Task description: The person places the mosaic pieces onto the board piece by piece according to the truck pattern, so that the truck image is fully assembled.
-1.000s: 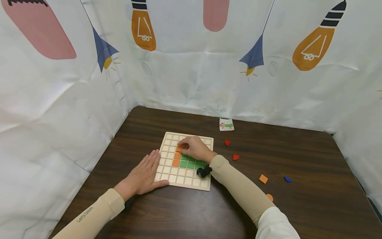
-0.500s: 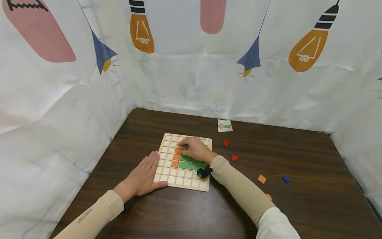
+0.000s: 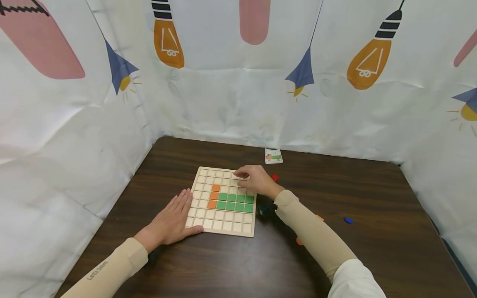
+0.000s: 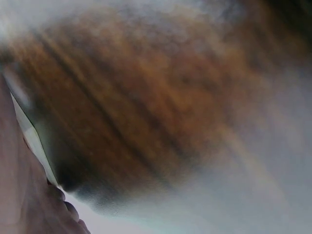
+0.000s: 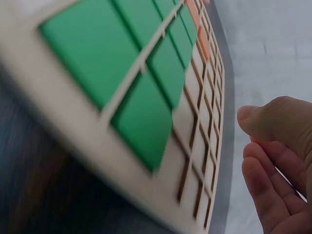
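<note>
A pale wooden grid board (image 3: 227, 226) lies on the dark table. Orange square tiles (image 3: 214, 195) stand in a column on it, beside two rows of green tiles (image 3: 235, 202). My left hand (image 3: 167, 223) rests along the board's left edge, fingers straight and thumb on the near corner. Above the board's upper right part is my right hand (image 3: 257, 180), its fingers loosely bent. The right wrist view shows that hand (image 5: 280, 156) with nothing between thumb and fingers, and the green tiles (image 5: 92, 48) close by. The left wrist view is mostly blurred wood.
A small printed grid card (image 3: 273, 156) lies near the table's back edge. Behind the right hand a red piece (image 3: 275, 177) shows partly. A blue piece (image 3: 348, 220) lies to the right. An orange round piece (image 3: 299, 241) and another orange piece (image 3: 320, 217) are partly covered by the right forearm.
My right hand has left the top orange tile and moved right across the board, uncovering the orange column and green rows. The left hand stays at the board's edge. The head view has shifted right.
</note>
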Motion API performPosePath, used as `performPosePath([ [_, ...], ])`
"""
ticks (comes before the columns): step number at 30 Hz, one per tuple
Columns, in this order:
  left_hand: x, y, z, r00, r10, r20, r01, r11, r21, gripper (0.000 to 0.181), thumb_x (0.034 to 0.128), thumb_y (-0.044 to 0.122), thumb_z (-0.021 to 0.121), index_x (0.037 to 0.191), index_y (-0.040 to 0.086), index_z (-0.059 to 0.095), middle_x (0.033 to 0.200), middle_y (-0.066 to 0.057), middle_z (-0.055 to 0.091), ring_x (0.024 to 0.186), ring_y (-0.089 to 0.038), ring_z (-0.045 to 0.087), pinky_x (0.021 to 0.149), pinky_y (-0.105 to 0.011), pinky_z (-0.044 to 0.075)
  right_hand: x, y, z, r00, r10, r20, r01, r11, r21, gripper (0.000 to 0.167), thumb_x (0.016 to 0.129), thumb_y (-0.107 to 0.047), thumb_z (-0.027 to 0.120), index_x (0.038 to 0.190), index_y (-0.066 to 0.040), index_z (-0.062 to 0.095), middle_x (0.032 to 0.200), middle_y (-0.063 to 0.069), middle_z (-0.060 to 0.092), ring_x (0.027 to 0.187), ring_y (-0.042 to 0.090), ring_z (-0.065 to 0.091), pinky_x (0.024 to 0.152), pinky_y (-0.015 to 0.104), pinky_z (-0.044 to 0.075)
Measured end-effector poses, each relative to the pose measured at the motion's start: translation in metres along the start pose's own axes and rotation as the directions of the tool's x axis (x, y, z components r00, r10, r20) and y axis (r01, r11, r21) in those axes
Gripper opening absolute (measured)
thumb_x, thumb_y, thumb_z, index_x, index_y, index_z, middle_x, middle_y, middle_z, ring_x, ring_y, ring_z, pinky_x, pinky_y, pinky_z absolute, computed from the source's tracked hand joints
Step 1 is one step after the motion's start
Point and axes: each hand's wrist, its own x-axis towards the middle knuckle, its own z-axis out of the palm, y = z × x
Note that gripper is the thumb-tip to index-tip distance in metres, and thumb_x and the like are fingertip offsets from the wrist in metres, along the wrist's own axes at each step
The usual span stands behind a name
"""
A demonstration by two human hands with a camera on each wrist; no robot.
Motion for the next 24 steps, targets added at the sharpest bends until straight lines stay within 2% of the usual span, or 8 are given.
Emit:
performPosePath([
  [5,-0.001,-0.003,-0.002,1.0,-0.009,0.003,0.009,1.0,-0.009,0.112,0.0937,0.077,0.051,0.161,-0.009,0.023,0.171,-0.027,0.021,0.16,-0.043,0.022,0.128,-0.059,0.028,-0.006,0.015,-0.01,1.0,0.012,-0.017,-0.012,1.0,-0.01,0.034,0.097,-0.017,0.073,0.13,-0.008,0.071,0.125,0.009,0.074,0.111,0.025,0.07,0.096,0.037,0.059],
  [12,-0.002,-0.002,-0.003,1.0,-0.01,0.012,0.01,1.0,-0.009,0.111,0.094,0.076,0.051,0.16,-0.009,0.024,0.171,-0.027,0.022,0.16,-0.043,0.022,0.128,-0.059,0.028,-0.018,0.034,-0.024,0.998,0.041,-0.044,-0.041,0.999,0.005,0.034,0.096,-0.013,0.073,0.13,-0.009,0.072,0.127,0.01,0.074,0.112,0.027,0.071,0.097,0.042,0.06],
  [18,-0.001,-0.002,0.001,1.0,-0.009,0.014,0.01,1.0,-0.014,0.111,0.0942,0.076,0.051,0.161,-0.008,0.023,0.171,-0.027,0.021,0.16,-0.043,0.022,0.128,-0.059,0.028,-0.028,0.048,-0.036,0.996,0.082,-0.026,-0.081,0.997,0.015,0.037,0.095,-0.01,0.073,0.132,-0.009,0.071,0.129,0.01,0.073,0.117,0.029,0.07,0.101,0.045,0.058],
  [24,0.0,-0.001,0.003,1.0,-0.005,0.009,0.005,1.0,-0.005,0.111,0.094,0.077,0.05,0.161,-0.008,0.023,0.171,-0.026,0.021,0.161,-0.042,0.022,0.128,-0.058,0.028,-0.037,0.063,-0.047,0.994,0.112,-0.013,-0.112,0.993,-0.029,0.037,0.097,-0.007,0.069,0.133,-0.011,0.07,0.132,0.011,0.072,0.117,0.03,0.071,0.099,0.045,0.06],
])
